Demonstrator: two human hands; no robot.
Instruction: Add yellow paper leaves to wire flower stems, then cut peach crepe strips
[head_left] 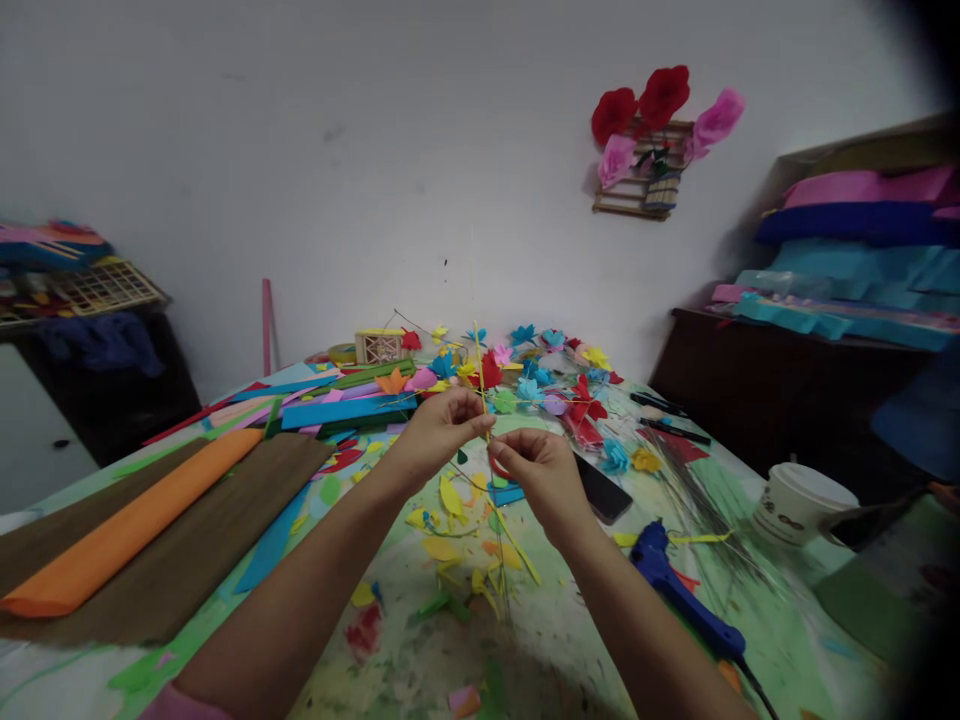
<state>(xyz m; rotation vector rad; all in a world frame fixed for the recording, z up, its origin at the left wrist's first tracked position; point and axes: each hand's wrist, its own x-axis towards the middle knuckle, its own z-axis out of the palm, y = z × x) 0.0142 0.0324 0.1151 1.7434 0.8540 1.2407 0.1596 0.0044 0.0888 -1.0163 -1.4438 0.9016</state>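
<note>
My left hand [446, 430] pinches a thin yellow paper strip [479, 365] between thumb and fingers, and the strip stands up above the hand. Just below and to the right, my right hand [544, 475] is closed in a pinch at the same strip. Under the hands a yellow length [523, 555] slants down toward the front, beside thin dark wires; whether it is one piece with the upper part I cannot tell. Yellow paper petals [451, 497] lie on the table beneath. Behind the hands are several paper flowers in blue, red [586, 402] and yellow.
A blue glue gun [686, 590] lies at right, near a phone [604, 490], thin wires [705, 515] and a lidded paper cup [802, 505]. Black-handled tools [675, 431] lie behind. Orange [142, 515] and brown crepe paper rolls [202, 540] cover the left side.
</note>
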